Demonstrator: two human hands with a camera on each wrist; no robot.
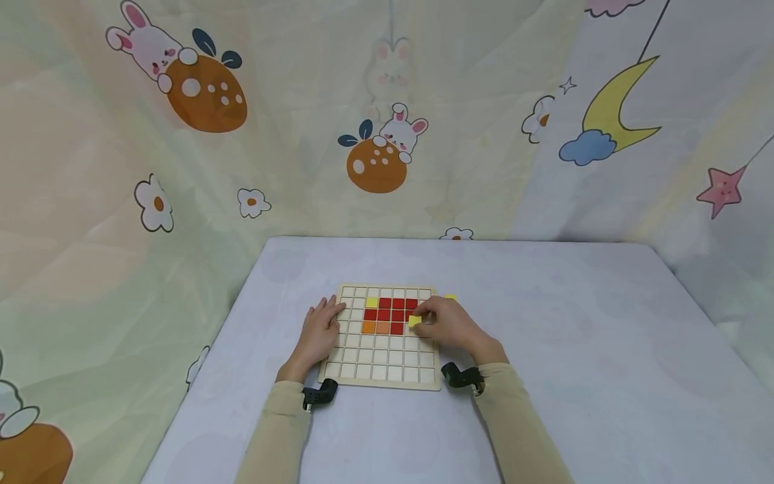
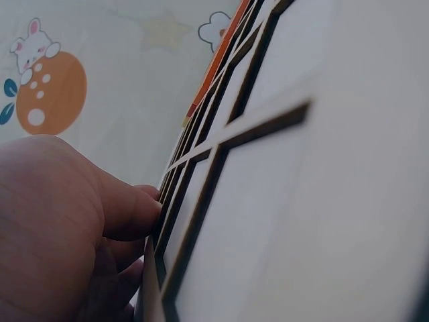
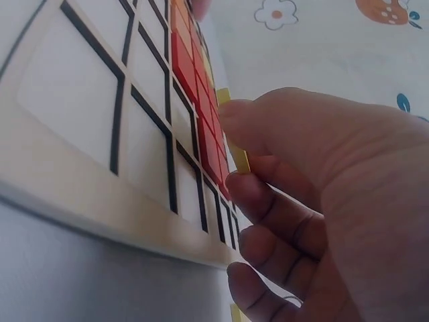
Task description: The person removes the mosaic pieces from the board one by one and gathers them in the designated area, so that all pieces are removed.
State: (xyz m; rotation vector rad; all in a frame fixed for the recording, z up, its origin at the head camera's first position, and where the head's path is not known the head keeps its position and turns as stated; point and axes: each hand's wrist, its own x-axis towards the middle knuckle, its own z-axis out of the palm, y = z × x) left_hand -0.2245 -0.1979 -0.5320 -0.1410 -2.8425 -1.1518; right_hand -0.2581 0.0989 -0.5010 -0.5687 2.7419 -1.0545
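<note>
A light wooden grid board (image 1: pixel 379 384) lies on the table. Set in its upper rows are red square tiles (image 1: pixel 397 315), orange ones (image 1: pixel 368 327) and a yellow one (image 1: pixel 371 302). My right hand (image 1: pixel 453 324) pinches a yellow square tile (image 1: pixel 414 321) between thumb and fingers, over the grid just right of the lowest red tile. In the right wrist view this held tile (image 3: pixel 238 158) stands tilted close over the board. My left hand (image 1: pixel 317 333) rests at the board's left edge, its fingertips (image 2: pixel 149 213) touching the rim in the left wrist view.
Another yellow tile (image 1: pixel 451 296) lies beyond my right hand, just off the board's upper right side. A pale cloth covers the table (image 1: pixel 592 349). Behind it hangs a printed curtain (image 1: pixel 302 134). Each wrist carries a small black camera (image 1: pixel 320 392).
</note>
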